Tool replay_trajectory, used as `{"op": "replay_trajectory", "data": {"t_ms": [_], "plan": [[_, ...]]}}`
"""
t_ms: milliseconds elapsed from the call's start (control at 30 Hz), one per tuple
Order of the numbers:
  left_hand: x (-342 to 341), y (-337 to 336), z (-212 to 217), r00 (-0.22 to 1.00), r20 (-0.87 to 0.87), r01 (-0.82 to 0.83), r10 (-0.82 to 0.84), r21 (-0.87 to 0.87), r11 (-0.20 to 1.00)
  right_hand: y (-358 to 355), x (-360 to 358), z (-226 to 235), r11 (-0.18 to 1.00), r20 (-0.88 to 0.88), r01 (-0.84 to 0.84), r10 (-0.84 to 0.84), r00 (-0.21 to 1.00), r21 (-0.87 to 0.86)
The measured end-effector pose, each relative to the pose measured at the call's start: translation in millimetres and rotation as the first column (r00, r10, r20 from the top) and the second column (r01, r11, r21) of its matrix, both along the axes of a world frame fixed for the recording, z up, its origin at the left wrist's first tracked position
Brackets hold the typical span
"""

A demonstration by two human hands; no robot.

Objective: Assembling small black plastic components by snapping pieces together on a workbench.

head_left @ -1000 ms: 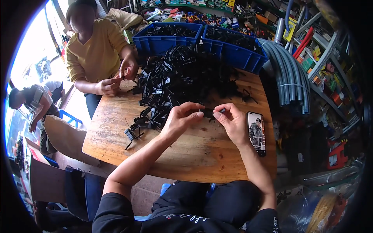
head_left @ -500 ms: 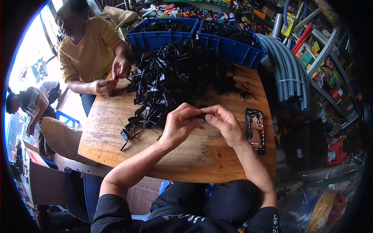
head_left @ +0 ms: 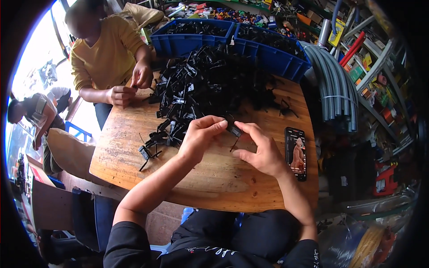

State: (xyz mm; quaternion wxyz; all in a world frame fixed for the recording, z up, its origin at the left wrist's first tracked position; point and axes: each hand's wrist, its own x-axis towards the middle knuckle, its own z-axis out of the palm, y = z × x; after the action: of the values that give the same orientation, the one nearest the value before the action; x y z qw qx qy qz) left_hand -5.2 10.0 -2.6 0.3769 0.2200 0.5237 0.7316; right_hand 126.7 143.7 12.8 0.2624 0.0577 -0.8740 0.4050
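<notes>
Tabletop [head_left: 219, 187] showing toward near edge | left hand [head_left: 199, 137] pinching black part [head_left: 234, 130] | right hand [head_left: 265, 154] spread loose

You have a phone [head_left: 296, 154] lying face up on the bench [head_left: 223, 176] at your right, its screen lit and showing a figure. Past the right edge hangs a banded bundle of grey corrugated hoses [head_left: 333, 82]; red tubes [head_left: 353, 48] slant beside a pale shelf frame [head_left: 374, 67]. At your lower right is a yellow coil [head_left: 367, 248]. On your left, a person in a yellow top [head_left: 105, 49] is at the bench; farther left, a second person [head_left: 39, 111] bends near a blue stool [head_left: 78, 131].
</notes>
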Motion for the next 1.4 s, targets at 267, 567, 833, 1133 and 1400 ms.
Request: {"op": "replay_trajectory", "data": {"t_ms": [267,567,833,1133,1400], "plan": [[17.2,7.1,-23.2,0.995,-0.072,0.06,-0.063,-0.036,0.998,-7.9,-3.6,-19.4,0.828,-0.148,0.258,-0.212,0.966,0.498],[33.6,5.2,-17.2,0.831,-0.554,-0.12,0.038,-0.112,0.986,-4.7,-5.1,-23.0,0.916,-0.154,0.269,-0.232,0.961,0.298],[-2.2,7.8,-5.1,0.989,0.051,-0.149,0.141,0.255,0.955,39.8,-5.0,-35.0,0.857,0.116,0.161,-0.247,0.962,0.489],[-2.7,-1.4,5.2,0.978,-0.207,0.02,-0.022,-0.013,1.0,21.7,-1.4,-13.1,0.978,0.095,0.209,-0.206,0.974,-0.022],[26.5,5.7,-0.4,0.511,-0.858,-0.006,-0.038,-0.048,0.999,12.1,-3.2,-17.2,0.902,-0.046,0.402,-0.413,0.909,-0.161]]}}
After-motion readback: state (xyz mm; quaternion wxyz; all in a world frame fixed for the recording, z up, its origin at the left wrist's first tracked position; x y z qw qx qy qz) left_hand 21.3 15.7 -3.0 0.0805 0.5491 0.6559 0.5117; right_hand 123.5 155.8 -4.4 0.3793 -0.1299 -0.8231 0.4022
